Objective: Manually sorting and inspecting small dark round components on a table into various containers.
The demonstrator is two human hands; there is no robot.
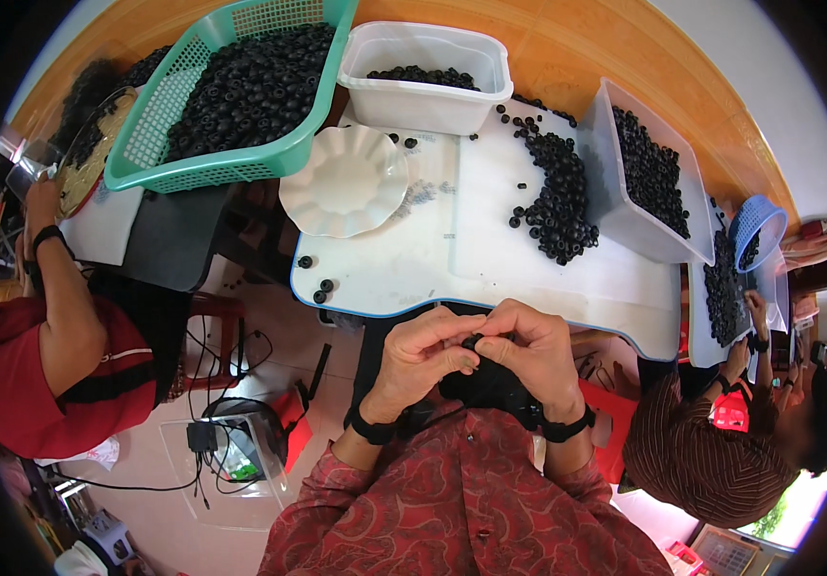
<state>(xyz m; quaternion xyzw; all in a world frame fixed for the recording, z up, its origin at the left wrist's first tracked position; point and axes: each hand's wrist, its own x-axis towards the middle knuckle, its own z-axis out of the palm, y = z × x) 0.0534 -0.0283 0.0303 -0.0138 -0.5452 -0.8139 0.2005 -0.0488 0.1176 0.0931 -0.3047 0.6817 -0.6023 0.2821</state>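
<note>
Just off the near edge of the white table, my left hand (421, 357) and my right hand (534, 351) meet fingertip to fingertip. Pinched between them is a small black round part (472, 341), mostly covered by my fingers; both hands are closed on it. On the table ahead lies a loose pile of black ring-shaped parts (557, 202) with holes in their middles. A few single ones (321, 291) rest near the left corner.
A white scalloped plate (344, 182) stands on the white table (404, 274). Behind it are a green basket (212, 173) and a white tub (423, 101), both holding black parts. A translucent bin (624, 206) stands right. People work at left (68, 355) and right (711, 442); cables (204, 437) trail across the floor.
</note>
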